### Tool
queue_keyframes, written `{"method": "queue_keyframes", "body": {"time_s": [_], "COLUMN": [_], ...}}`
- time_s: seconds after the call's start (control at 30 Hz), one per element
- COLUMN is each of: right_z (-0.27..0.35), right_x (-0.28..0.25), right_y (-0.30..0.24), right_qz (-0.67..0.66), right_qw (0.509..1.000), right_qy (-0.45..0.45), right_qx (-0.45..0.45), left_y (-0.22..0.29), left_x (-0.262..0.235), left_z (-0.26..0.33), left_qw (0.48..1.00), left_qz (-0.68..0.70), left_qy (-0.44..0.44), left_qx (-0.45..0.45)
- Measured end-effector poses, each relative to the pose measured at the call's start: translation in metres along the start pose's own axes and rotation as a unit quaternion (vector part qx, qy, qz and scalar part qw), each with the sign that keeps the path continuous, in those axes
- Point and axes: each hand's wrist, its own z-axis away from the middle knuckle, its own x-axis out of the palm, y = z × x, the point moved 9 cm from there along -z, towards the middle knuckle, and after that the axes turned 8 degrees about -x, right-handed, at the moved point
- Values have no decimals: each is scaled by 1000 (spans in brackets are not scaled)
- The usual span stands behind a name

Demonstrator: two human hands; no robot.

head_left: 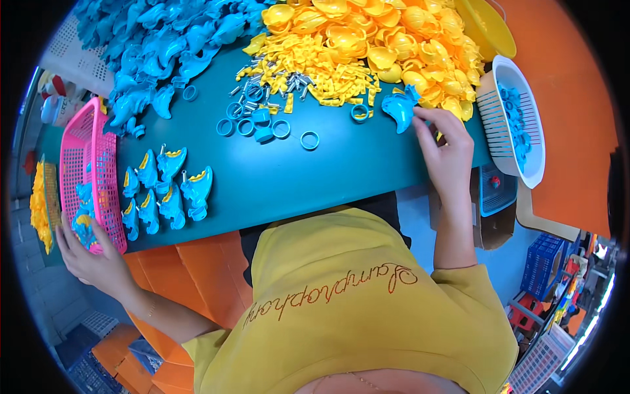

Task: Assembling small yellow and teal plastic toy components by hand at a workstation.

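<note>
On the far right of the table, my right hand (447, 141) pinches a curved blue plastic shell part (399, 110) between thumb and fingertips. Over at the left, my left hand (95, 256) reaches to the near end of the pink basket (108, 190). Its thumb and fingers are around a blue-and-yellow plastic piece (83, 222); the basket wall partly hides the grip. More blue pieces lie inside that basket. Beside it, several blue parts with yellow inserts and metal pins (172, 205) stand in two rows.
Heaps of blue shells (164, 46) and yellow shells (367, 33) cover the back, with small yellow parts (321, 72) and metal pins (298, 82) before them. Several blue rings (310, 140) lie mid-table. A white basket (492, 118) holds blue parts on the right.
</note>
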Motion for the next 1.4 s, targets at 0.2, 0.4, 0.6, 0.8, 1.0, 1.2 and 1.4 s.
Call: {"method": "queue_keyframes", "body": {"time_s": [0.2,0.4,0.6,0.8,1.0,1.2,1.4], "right_z": [-20,-27,-29,-7,31,43,46], "right_x": [-28,-17,-20,-4,39,49,56], "right_y": [17,22,31,45,6,-22,-25], "right_qz": [173,210,21,-274,-363,-239,-234], "right_qw": [983,974,998,943,908,932,927], "right_qy": [-7,-71,-57,-39,-133,-239,-252], "right_qx": [-54,-55,-19,185,165,129,146], "left_y": [156,168,214,254,243,238,247], "left_x": [-37,-26,-53,-56,-37,-23,-21], "left_z": [71,94,109,135,133,115,126], "left_qw": [877,893,837,788,755,766,773], "left_qz": [259,264,408,493,542,517,499], "left_qy": [-325,-288,-280,-292,-340,-367,-359], "left_qx": [241,224,235,226,146,106,154]}}
